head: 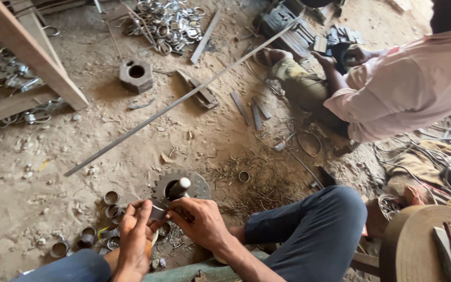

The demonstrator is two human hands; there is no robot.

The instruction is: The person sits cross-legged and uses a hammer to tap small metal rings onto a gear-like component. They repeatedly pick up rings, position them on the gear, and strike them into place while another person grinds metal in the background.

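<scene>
Where my knees frame the near ground, both hands meet over one small part.

Item, left hand (134, 235): fingers curled shut around a short metal ring sleeve (157, 211), pinched at its left side.
Item, right hand (199, 222): fingers closed on the same sleeve from the right, thumb toward the left hand.
Item, toothed sprocket (181, 187): flat on the dirt floor (53, 172) just beyond my hands, a round-ended pin (180, 186) standing up through its bore.
Risk, as I judge it: the sleeve is small and held by fingertips only; a slip would drop it into the loose dirt and wire scraps, and grit could foul its bore.
Item, spare sleeves (111, 197): scattered near left, several lying open-end up, close enough to be knocked.
Item, long steel rod (173, 104): slanting across the middle ground, barring the way to the far side.
Item, square block with a hole (136, 74): far left.
Item, heap of metal rings (168, 21): farthest back.
Item, another person (403, 89): crouched far right, pale shirt, busy with dark parts.
</scene>
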